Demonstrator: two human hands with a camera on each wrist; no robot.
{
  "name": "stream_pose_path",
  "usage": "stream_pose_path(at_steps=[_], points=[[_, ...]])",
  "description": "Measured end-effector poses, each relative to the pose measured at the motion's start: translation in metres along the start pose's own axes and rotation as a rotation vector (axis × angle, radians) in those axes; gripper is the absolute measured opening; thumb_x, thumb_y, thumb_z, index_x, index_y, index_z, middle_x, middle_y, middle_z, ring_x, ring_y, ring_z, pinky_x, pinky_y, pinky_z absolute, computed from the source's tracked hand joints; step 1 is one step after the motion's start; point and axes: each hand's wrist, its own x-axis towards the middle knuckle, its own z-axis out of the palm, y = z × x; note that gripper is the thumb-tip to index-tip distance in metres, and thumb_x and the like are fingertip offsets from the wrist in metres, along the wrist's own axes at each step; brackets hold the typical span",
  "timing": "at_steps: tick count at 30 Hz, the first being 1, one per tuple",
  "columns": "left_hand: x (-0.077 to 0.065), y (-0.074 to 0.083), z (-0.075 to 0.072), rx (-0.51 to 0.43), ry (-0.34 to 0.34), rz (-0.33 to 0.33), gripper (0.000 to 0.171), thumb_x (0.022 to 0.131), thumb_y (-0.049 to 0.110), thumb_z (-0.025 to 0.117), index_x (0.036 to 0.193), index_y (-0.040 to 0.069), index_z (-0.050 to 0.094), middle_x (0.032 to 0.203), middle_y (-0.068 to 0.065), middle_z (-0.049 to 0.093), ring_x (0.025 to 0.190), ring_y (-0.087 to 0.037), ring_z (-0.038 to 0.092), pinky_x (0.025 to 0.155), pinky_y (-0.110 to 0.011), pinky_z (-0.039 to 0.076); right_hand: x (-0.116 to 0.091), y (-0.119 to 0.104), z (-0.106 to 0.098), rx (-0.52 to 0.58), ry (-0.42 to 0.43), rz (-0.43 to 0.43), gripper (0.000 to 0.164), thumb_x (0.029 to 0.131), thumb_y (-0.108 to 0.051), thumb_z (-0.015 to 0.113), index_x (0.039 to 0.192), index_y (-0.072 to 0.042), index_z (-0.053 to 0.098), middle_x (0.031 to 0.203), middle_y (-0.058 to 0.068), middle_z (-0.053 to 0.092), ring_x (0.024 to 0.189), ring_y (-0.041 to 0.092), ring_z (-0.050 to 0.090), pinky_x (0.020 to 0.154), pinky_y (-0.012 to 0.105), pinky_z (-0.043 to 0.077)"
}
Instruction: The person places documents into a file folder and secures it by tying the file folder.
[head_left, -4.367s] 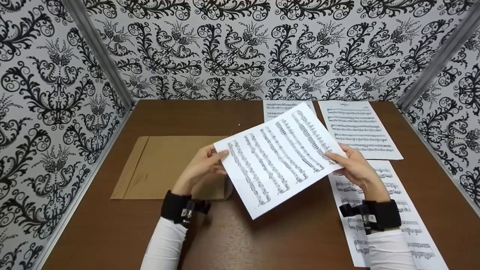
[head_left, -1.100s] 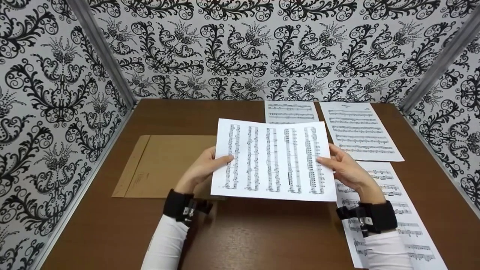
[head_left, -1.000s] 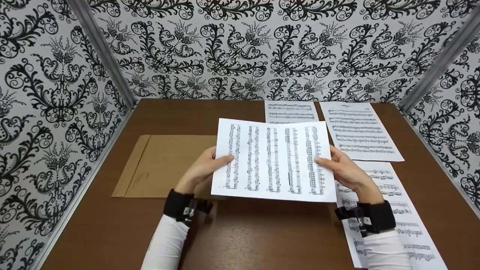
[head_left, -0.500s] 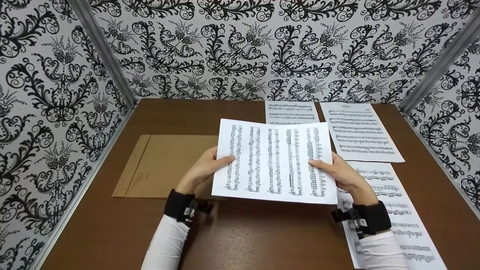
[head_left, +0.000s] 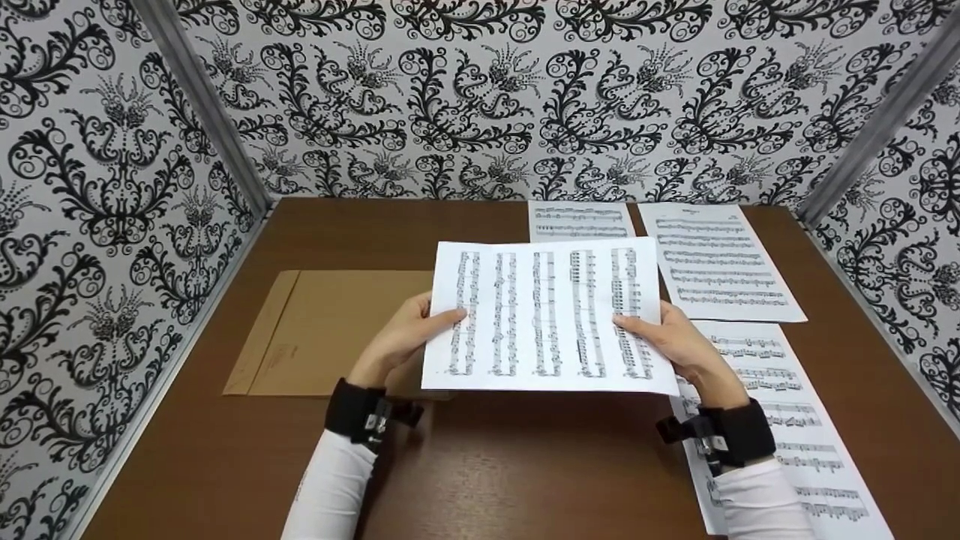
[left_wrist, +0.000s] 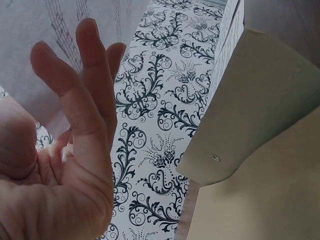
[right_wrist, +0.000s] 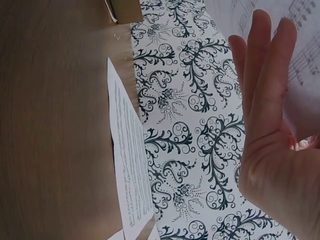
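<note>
A white page of sheet music (head_left: 551,315) is held up above the table, turned sideways so its staves run up and down. My left hand (head_left: 405,334) pinches its left edge, thumb on the printed face and fingers behind. On the opposite edge my right hand (head_left: 686,349) grips it the same way. Both wrist views show the fingers of the left hand (left_wrist: 75,125) and right hand (right_wrist: 270,115) against the back of the paper. Left of the page lies a brown envelope (head_left: 337,322), its right part hidden behind the left hand and the page.
Other music sheets lie on the brown table (head_left: 480,465): one at the back (head_left: 581,221), partly covered by the held page, one at the back right (head_left: 720,262), and one at the front right (head_left: 810,450) under the right forearm. Patterned walls (head_left: 480,97) enclose the table.
Since the oldest frame the page has turned from a tilted position to nearly level. During the last second it shifts only slightly, and the right thumb has slid a little inward.
</note>
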Motion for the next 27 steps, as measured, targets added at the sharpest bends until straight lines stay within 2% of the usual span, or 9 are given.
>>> stream_pose_path(at_steps=[5, 9, 12, 15, 19, 23, 27], points=[[-0.003, 0.001, -0.004, 0.049, 0.069, -0.032, 0.042, 0.103, 0.011, 0.058, 0.14, -0.006, 0.05, 0.102, -0.003, 0.077, 0.08, -0.012, 0.076, 0.07, -0.026, 0.063, 0.003, -0.006, 0.002, -0.05, 0.018, -0.001, 0.029, 0.104, -0.018, 0.059, 0.13, -0.007, 0.055, 0.094, -0.006, 0.078, 0.076, 0.014, 0.078, 0.066, 0.031, 0.064], [-0.005, 0.002, -0.005, 0.108, 0.158, -0.068, 0.049, 0.101, 0.01, 0.061, 0.146, -0.004, 0.047, 0.12, -0.019, 0.072, 0.084, -0.013, 0.074, 0.07, -0.026, 0.062, 0.007, -0.012, 0.003, -0.084, 0.044, 0.001, 0.039, 0.103, -0.019, 0.061, 0.135, 0.001, 0.052, 0.093, -0.008, 0.077, 0.076, 0.013, 0.078, 0.066, 0.031, 0.064], [-0.004, 0.002, -0.004, 0.218, 0.233, -0.084, 0.053, 0.099, 0.012, 0.065, 0.147, -0.003, 0.047, 0.132, -0.026, 0.065, 0.09, -0.013, 0.07, 0.069, -0.024, 0.059, 0.01, -0.016, 0.004, -0.102, 0.045, 0.0, 0.046, 0.104, -0.02, 0.06, 0.14, 0.005, 0.048, 0.093, -0.008, 0.077, 0.076, 0.012, 0.077, 0.067, 0.031, 0.064], [-0.004, 0.001, -0.002, 0.356, 0.28, -0.087, 0.058, 0.097, 0.015, 0.068, 0.148, -0.003, 0.047, 0.137, -0.026, 0.061, 0.103, -0.024, 0.067, 0.07, -0.025, 0.056, 0.012, -0.018, 0.004, -0.105, 0.048, 0.005, 0.049, 0.104, -0.021, 0.06, 0.142, 0.007, 0.045, 0.093, -0.009, 0.077, 0.077, 0.012, 0.078, 0.068, 0.031, 0.064], [0.0, -0.005, 0.002, 0.498, 0.312, -0.092, 0.065, 0.095, 0.015, 0.07, 0.15, -0.007, 0.043, 0.139, -0.027, 0.06, 0.12, -0.038, 0.063, 0.084, -0.037, 0.06, 0.015, -0.02, 0.005, -0.123, 0.078, 0.014, 0.049, 0.103, -0.02, 0.061, 0.141, 0.009, 0.047, 0.09, -0.01, 0.076, 0.075, 0.011, 0.077, 0.068, 0.031, 0.064], [0.005, -0.01, 0.008, 0.582, 0.322, -0.129, 0.067, 0.093, 0.015, 0.072, 0.15, -0.007, 0.043, 0.137, -0.026, 0.063, 0.123, -0.039, 0.064, 0.1, -0.045, 0.057, 0.016, -0.021, 0.005, -0.16, 0.106, 0.027, 0.052, 0.102, -0.02, 0.063, 0.141, 0.011, 0.047, 0.088, -0.012, 0.076, 0.073, 0.011, 0.076, 0.067, 0.031, 0.064], [0.007, -0.014, 0.012, 0.67, 0.326, -0.15, 0.068, 0.091, 0.019, 0.076, 0.148, -0.003, 0.048, 0.138, -0.024, 0.063, 0.126, -0.039, 0.062, 0.105, -0.048, 0.053, 0.017, -0.021, 0.004, -0.194, 0.123, 0.049, 0.054, 0.101, -0.02, 0.065, 0.141, 0.011, 0.047, 0.086, -0.011, 0.074, 0.072, 0.01, 0.075, 0.066, 0.03, 0.064]])
